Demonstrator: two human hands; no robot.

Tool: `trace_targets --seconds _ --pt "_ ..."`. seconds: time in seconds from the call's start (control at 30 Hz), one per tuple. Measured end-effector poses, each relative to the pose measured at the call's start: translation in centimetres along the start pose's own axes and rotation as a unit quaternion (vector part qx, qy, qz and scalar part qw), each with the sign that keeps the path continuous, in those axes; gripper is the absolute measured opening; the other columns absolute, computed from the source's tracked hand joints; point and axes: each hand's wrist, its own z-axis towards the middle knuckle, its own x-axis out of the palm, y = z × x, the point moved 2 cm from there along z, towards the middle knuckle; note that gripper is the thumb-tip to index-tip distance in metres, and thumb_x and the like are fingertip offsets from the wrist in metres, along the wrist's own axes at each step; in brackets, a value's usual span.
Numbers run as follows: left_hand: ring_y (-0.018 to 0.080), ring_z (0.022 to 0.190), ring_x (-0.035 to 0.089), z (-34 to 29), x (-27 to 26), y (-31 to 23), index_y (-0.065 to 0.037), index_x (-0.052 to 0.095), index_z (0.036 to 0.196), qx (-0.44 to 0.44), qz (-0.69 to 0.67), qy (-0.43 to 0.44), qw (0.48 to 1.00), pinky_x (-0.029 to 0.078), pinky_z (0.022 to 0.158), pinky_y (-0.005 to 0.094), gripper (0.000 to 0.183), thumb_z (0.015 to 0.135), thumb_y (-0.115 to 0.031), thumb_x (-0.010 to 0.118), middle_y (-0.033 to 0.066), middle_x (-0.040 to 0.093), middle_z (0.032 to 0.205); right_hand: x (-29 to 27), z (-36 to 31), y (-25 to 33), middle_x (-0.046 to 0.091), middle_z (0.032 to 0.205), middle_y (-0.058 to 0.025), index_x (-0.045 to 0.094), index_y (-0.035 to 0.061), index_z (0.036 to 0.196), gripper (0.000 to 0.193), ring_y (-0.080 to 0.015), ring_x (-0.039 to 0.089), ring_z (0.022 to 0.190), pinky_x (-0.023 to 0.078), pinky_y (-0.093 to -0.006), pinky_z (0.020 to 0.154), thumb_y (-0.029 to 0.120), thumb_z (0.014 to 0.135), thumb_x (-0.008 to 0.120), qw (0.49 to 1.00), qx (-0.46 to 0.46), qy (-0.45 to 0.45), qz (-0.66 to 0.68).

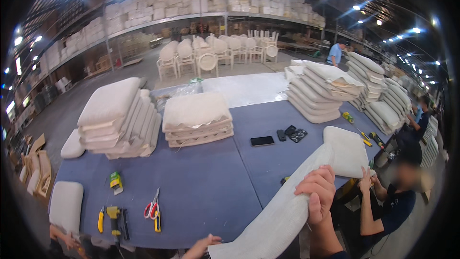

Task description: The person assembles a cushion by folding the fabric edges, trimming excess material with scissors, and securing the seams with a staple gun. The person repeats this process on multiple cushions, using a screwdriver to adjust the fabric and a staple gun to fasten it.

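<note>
A pale, fabric-covered seat cushion is tilted up in front of me, stretching from the bottom edge toward the right side of the table. My right hand is closed around its right edge, fingers curled over the fabric. By the cushion's lower left end is my left hand, its fingers stretched out and only partly in view; whether it touches the fabric is unclear. Just beyond lies another pale cushion, with a co-worker's hand at its near corner.
Cushion stacks stand on the blue table. Scissors, a staple gun, a tape measure and a phone lie there too. Another person's hand is at lower left. Chair frames stand behind.
</note>
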Motion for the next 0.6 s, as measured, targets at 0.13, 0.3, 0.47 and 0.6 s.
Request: trace_targets --seconds 0.13,0.3,0.47,0.6 --pt "0.0255 0.123 0.07 3.0 5.0 2.1 0.0 0.059 0.156 -0.07 -0.075 0.067 0.992 0.055 0.108 0.0397 0.064 0.108 -0.042 0.064 0.0139 0.073 0.142 -2.8 -2.8 0.7 0.074 0.081 -0.0044 0.078 0.0116 0.079 0.042 -0.027 0.066 0.089 0.039 -0.0492 0.109 0.039 0.096 0.051 1.0 0.005 -0.018 -0.018" --pt "0.0203 0.127 0.066 7.6 5.8 1.8 -0.002 0.052 0.163 -0.12 0.047 0.155 0.98 0.052 0.113 0.0373 0.064 0.121 -0.049 0.043 0.0117 0.069 0.146 -4.8 -4.7 1.6 0.074 0.08 -0.0048 0.079 0.0108 0.08 0.044 -0.0283 0.066 0.088 0.04 -0.0509 0.109 0.04 0.096 0.05 0.998 0.01 -0.054 -0.029" --pt "0.0211 0.132 0.062 6.3 4.3 -1.1 -0.003 0.061 0.157 -0.059 0.076 0.112 0.989 0.051 0.109 0.0366 0.066 0.121 -0.054 0.04 0.0097 0.069 0.143 -5.8 -5.8 -0.6 0.071 0.081 -0.0106 0.073 0.0046 0.08 0.053 -0.0327 0.065 0.086 0.045 -0.0513 0.098 0.045 0.103 0.048 0.991 -0.004 -0.128 -0.048" --pt "0.0195 0.109 0.071 -2.6 3.4 -10.4 -0.003 0.074 0.14 0.167 0.056 -0.019 0.984 0.054 0.086 0.0359 0.088 0.113 -0.076 0.033 0.0088 0.08 0.115 -7.5 -8.2 -5.2 0.071 0.098 -0.0129 0.074 0.0039 0.097 0.05 -0.0263 0.068 0.099 0.052 -0.0393 0.091 0.043 0.112 0.045 0.938 0.212 -0.264 0.079"
